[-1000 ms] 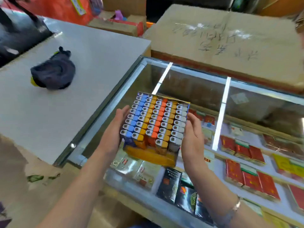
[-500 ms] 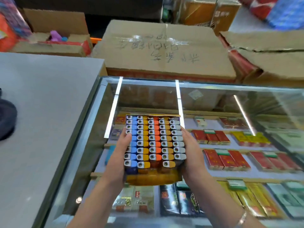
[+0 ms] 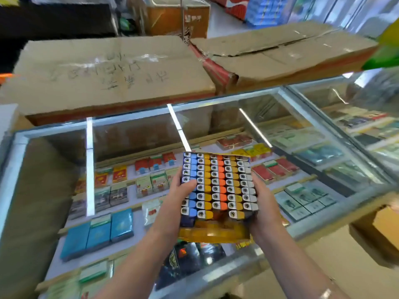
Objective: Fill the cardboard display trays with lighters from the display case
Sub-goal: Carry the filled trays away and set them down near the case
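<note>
A yellow cardboard display tray (image 3: 213, 233) full of lighters (image 3: 218, 182) in blue, yellow, orange and grey rows hangs above the glass display case (image 3: 216, 104). My left hand (image 3: 172, 201) grips its left side, thumb lying over the blue row. My right hand (image 3: 262, 203) holds the right side, fingers wrapped under it. The tray tilts slightly toward me.
Under the glass lie rows of red, green, blue and black cigarette packs (image 3: 99, 234). Two large flattened cardboard boxes (image 3: 108, 76) rest behind the case. A second glass case (image 3: 367, 117) joins at the right. More boxes stand at the back.
The view has swung right, and the white counter and dark cloth have gone out of sight. Both hands still hold the tray, carried rightward along the case; my left thumb now lies over the lighters.
</note>
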`<state>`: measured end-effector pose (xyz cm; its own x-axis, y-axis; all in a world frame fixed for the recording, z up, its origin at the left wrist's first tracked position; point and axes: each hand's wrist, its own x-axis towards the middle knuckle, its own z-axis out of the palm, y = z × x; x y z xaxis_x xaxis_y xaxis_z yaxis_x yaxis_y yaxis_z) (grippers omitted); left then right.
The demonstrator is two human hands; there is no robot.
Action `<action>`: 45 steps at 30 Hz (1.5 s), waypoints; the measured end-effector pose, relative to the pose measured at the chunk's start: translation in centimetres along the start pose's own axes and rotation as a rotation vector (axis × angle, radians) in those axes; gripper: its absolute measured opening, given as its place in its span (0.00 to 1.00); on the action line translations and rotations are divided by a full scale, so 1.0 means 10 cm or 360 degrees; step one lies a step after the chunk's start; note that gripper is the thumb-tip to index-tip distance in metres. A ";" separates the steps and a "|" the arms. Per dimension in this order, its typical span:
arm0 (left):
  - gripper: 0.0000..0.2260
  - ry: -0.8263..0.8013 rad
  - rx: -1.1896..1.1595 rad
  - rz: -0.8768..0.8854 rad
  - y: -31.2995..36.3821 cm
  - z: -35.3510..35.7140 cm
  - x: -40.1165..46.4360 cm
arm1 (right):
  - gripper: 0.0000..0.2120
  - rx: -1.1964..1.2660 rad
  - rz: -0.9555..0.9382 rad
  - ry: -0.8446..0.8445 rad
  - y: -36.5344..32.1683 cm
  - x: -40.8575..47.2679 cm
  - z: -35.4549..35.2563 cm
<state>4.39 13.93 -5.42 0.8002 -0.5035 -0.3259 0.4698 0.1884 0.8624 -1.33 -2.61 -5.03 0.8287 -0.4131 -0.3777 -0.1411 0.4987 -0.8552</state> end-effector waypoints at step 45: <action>0.26 -0.0907 0.0312 -0.0398 -0.72 3.33 0.93 | 0.12 0.0596 -0.0501 0.0968 -1.21 -0.51 -2.74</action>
<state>-3.99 -20.22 -1.74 0.3274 -0.8905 -0.3159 0.4960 -0.1225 0.8596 -18.70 -27.43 -2.54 0.3417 -0.8692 -0.3575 0.3333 0.4678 -0.8186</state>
